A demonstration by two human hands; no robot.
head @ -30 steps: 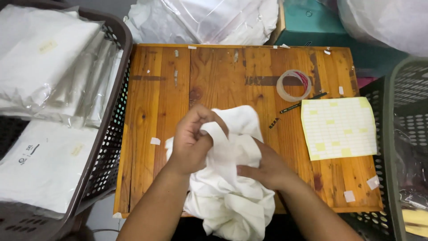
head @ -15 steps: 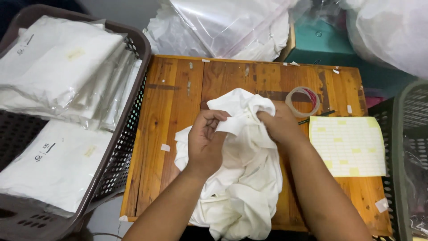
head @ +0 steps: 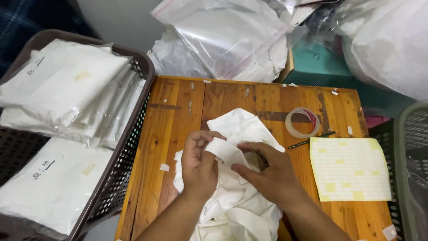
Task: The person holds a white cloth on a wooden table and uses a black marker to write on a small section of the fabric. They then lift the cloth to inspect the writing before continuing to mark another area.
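A crumpled white garment point(head: 236, 129) lies on the wooden table point(head: 178, 111), hanging over its near edge. My left hand point(head: 198, 165) pinches a fold of the cloth near its middle, thumb on top. My right hand point(head: 267, 172) rests on the garment just to the right, fingers gripping the same fold and a small dark tag. Both hands sit close together over the cloth.
A dark basket point(head: 133, 134) at the left holds bagged white garments point(head: 67, 89). A tape roll point(head: 302, 122), a pen point(head: 312, 140) and a sheet of yellow stickers point(head: 350, 169) lie at the right. Plastic bags point(head: 232, 40) pile behind the table; a grey basket point(head: 412, 151) stands at the far right.
The view has tilted up and away. Both hands drew together on one fold of the garment, and the cloth lies flatter on the table than before.
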